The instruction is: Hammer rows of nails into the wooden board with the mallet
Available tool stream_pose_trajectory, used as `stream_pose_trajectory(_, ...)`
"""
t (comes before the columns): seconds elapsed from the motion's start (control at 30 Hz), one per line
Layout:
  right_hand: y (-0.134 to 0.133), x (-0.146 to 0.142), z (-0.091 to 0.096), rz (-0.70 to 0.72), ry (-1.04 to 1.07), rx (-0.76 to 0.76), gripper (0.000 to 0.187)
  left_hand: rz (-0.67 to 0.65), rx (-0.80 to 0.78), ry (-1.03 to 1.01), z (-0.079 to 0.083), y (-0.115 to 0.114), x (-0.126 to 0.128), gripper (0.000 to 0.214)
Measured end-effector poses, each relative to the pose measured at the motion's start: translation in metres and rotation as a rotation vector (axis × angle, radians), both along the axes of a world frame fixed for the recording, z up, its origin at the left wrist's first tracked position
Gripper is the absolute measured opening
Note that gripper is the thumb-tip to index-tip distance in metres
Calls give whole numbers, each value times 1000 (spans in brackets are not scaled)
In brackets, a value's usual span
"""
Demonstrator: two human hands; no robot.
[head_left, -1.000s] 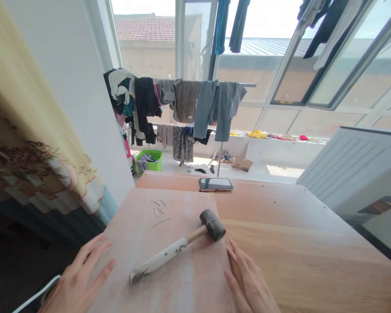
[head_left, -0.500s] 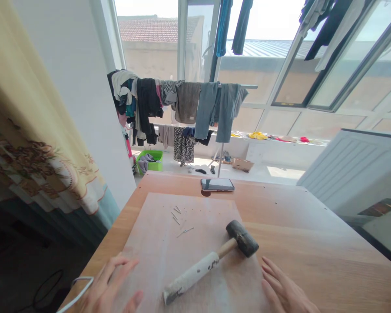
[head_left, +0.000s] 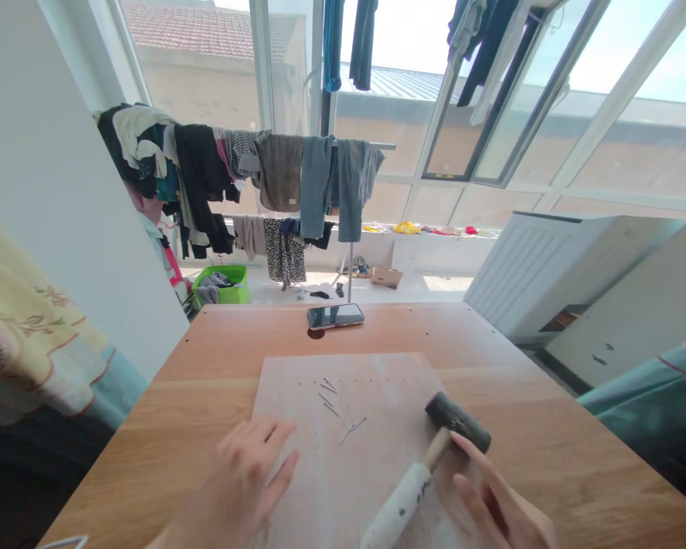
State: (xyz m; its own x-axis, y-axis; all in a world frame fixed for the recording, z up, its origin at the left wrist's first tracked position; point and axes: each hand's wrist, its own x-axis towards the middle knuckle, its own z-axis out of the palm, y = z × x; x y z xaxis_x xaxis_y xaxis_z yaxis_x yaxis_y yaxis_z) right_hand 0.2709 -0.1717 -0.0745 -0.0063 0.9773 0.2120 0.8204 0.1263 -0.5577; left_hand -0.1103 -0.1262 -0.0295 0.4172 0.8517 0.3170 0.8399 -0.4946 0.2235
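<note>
A rubber mallet [head_left: 397, 503] with a black head and a white-wrapped handle lies slantwise across a pale thin board [head_left: 312, 488]. My right hand [head_left: 500, 503] is at the mallet's right side, its index finger stretched out to where the head meets the handle; whether it touches cannot be made out. That hand's fingers are parted and not wrapped round the mallet. Over the board's left edge is my left hand [head_left: 251, 473], slightly blurred, with thumb and fingers apart and nothing in it. Several thin nails [head_left: 331, 404] lie loose on the board between the hands.
The board rests on a wooden table [head_left: 165, 412]. A phone [head_left: 336, 316] lies near the far edge beside a dark round hole [head_left: 315, 334]. Beyond stand a drying rack with clothes [head_left: 280, 174] and a green basket [head_left: 237, 284]. A white cable [head_left: 62, 543] shows bottom left.
My left hand has moved rightward and up over the board. My right hand has come in to the mallet's head. The board and mallet sit farther right, and the view has turned right.
</note>
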Motion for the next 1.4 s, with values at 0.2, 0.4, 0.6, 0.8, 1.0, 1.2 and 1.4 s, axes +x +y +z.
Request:
stream_pose_trajectory(0.2, 22, -47, 29, 63, 48, -283, 43, 1, -273, 22, 14, 81, 55, 18)
stream_pose_trajectory(0.4, 17, -36, 23, 17, 188, -327, 42, -61, -421, -70, 15, 114, 72, 10)
stream_pose_trajectory(0.6, 16, -34, 24, -26, 279, -346, 40, -236, -468, -130, 8, 89, 98, 16)
stream_pose_trajectory(0.8, 15, -27, 17, -41, 521, -381, 26, -202, -397, 45, 18, 81, 98, 17)
stream_pose_trajectory(1.0, 17, -19, 9, -57, 691, -466, 33, -160, -454, 165, 36, 61, 85, 9)
stream_pose_trajectory(1.2, 28, -19, 24, -49, 350, -187, 19, -325, -539, 48, 29, 53, 78, 19)
stream_pose_trajectory(1.4, 35, -25, 21, -42, 341, -161, 19, -139, -318, 74, 11, 80, 62, 19)
